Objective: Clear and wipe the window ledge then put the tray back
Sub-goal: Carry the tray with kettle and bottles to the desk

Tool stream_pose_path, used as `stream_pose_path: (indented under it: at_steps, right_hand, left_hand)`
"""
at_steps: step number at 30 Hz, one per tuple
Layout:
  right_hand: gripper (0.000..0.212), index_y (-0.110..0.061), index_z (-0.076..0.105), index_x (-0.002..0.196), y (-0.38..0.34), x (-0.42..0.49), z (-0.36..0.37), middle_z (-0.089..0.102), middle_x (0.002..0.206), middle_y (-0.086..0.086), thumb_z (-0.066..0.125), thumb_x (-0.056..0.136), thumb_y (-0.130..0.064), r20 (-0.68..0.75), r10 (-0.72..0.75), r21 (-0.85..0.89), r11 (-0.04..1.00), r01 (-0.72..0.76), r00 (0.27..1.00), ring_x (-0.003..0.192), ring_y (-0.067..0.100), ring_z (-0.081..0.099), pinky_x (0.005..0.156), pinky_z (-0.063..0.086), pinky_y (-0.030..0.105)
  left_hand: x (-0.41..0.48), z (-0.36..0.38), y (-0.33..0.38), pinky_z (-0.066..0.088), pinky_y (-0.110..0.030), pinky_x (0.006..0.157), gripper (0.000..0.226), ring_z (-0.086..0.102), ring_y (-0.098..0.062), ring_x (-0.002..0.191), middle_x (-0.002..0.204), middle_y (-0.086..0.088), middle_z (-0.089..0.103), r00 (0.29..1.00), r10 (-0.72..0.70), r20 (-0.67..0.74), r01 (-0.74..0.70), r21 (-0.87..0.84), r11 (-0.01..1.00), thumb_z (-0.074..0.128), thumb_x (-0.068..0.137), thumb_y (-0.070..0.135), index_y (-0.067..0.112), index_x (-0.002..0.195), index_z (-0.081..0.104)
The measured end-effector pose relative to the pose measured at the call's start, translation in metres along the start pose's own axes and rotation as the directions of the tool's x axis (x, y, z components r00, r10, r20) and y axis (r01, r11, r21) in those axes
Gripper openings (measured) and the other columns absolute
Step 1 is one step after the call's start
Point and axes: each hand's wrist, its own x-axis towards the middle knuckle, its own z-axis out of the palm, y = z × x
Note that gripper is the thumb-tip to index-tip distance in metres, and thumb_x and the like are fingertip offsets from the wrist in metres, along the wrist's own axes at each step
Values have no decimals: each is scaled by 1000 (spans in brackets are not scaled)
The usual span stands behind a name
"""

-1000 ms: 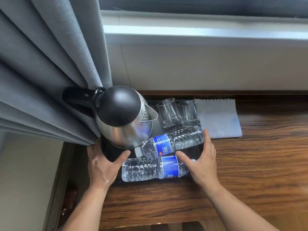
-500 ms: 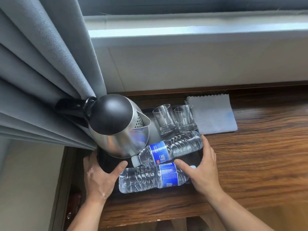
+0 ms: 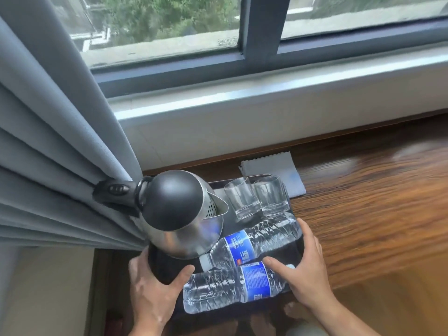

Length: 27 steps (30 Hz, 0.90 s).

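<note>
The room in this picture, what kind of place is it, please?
Probably a hotel guest room: a black tray carries an electric kettle, two glasses and two sealed water bottles, set on a wooden ledge under a curtained window.

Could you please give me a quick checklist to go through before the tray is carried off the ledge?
1. Left hand has a grip on the tray's left end: ok.
2. Right hand holds the right end of the tray: ok.
3. Kettle upright: ok, though its handle presses into the curtain.
4. Two glasses upright: ok.
5. Two water bottles secure: not ok, they lie on their sides and may roll.
6. Cloth clear of the tray: cannot tell.
</note>
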Motion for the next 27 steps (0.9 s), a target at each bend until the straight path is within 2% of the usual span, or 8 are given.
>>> stream_pose_path:
  at_steps: [3,8,12,14,17,19,24,27]
  right_hand:
    - [144,-44,22,155,1,-11,-27,35,139,-17,68,29,-99,-26,18,24,1000,-17,1000,134,4,30,111,33,40]
    - [127,-50,23,150,8,-26,-70,36,137,-16,78,39,-80,-122,17,80,997,-7,992,134,7,32,111,32,40]
    - [138,-40,27,155,19,-32,-110,37,139,-16,76,35,-88,-197,46,102,994,-26,979,137,8,33,112,32,39]
    - [143,-37,29,156,26,-34,-132,38,139,-16,71,32,-96,-235,48,117,993,-20,971,137,7,32,112,31,35]
    - [142,-34,31,156,41,-38,-169,40,141,-14,73,33,-92,-289,57,122,992,-22,956,139,9,33,110,30,31]
    - [144,-33,32,156,52,-41,-196,41,141,-14,67,32,-99,-316,60,128,992,-20,947,137,7,33,109,29,30]
    - [136,-34,30,156,87,-53,-260,40,137,-15,73,38,-87,-384,93,152,988,-37,919,133,6,32,107,31,32]
    - [147,-33,30,156,112,-61,-299,39,139,-15,62,31,-102,-412,118,164,985,-53,903,134,6,31,105,30,32]
  left_hand:
    - [-7,2,24,40,-46,107,128,48,-31,129,129,-8,47,999,46,27,-45,-11,999,65,38,81,10,143,51]
    - [-19,11,64,41,-46,108,128,49,-28,128,123,1,46,985,154,80,-156,18,988,65,40,86,15,145,49]
    - [-35,27,112,36,-36,101,129,45,-20,126,121,7,41,974,192,122,-188,-45,981,64,35,81,13,144,49]
    - [-46,39,134,36,-37,101,127,45,-19,124,120,7,41,962,236,133,-230,-60,971,65,37,80,12,143,50]
    - [-62,61,163,37,-37,98,122,47,-14,116,118,6,43,950,271,154,-263,-73,962,64,40,80,14,142,51]
    - [-75,77,183,38,-38,97,120,49,-20,119,117,5,44,936,299,183,-293,-59,954,63,42,81,15,142,51]
    - [-116,123,234,35,-34,93,113,46,-12,108,116,4,47,897,378,228,-366,-92,926,63,45,80,15,137,54]
    - [-139,156,257,39,-36,94,110,49,-15,113,120,2,50,874,397,280,-383,-104,918,65,47,80,18,138,53]
